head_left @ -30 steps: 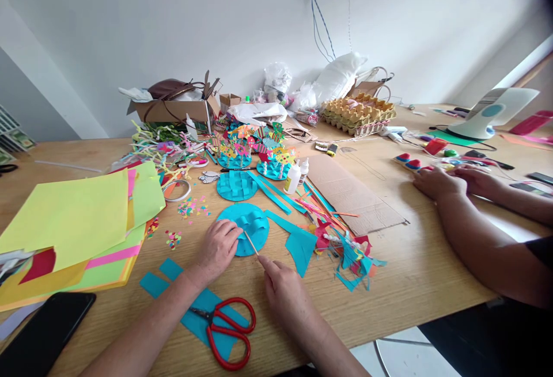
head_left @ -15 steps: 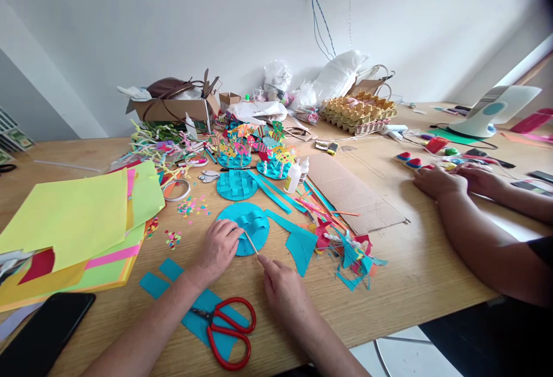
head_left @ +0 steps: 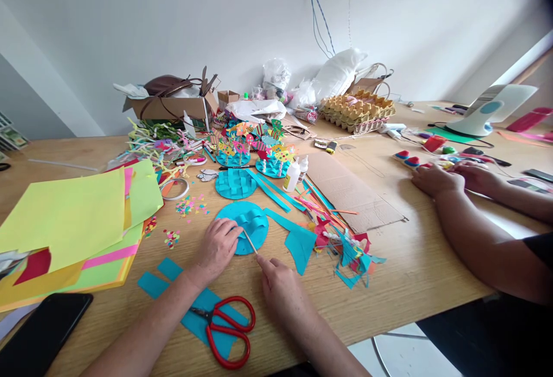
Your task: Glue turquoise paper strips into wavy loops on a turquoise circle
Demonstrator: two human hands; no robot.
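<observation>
A blue paper disc (head_left: 259, 209) with raised wavy paper strips across it lies on the table before me. My left hand (head_left: 219, 244) rests over its left edge, fingers closed together; what they pinch is hidden. From the right, my right hand (head_left: 279, 282) grips a thin wooden stick (head_left: 250, 243), whose far tip reaches the disc beside my left fingertips. Red-handled scissors (head_left: 228, 322) lie on blue paper strips (head_left: 194, 322) below my hands. Just behind is a second blue disc (head_left: 235, 186) with strips on it.
Two white glue bottles (head_left: 292, 175) stand behind to the right, by a flat cardboard sheet (head_left: 352, 193). Paper scraps (head_left: 349, 256) are heaped on the right. Coloured paper sheets (head_left: 69, 216) and a black phone (head_left: 47, 331) lie left. At far right, a co-worker's hands (head_left: 440, 180) are busy.
The view has shifted very slightly. Both hands and the stick keep almost the same place at the disc.
</observation>
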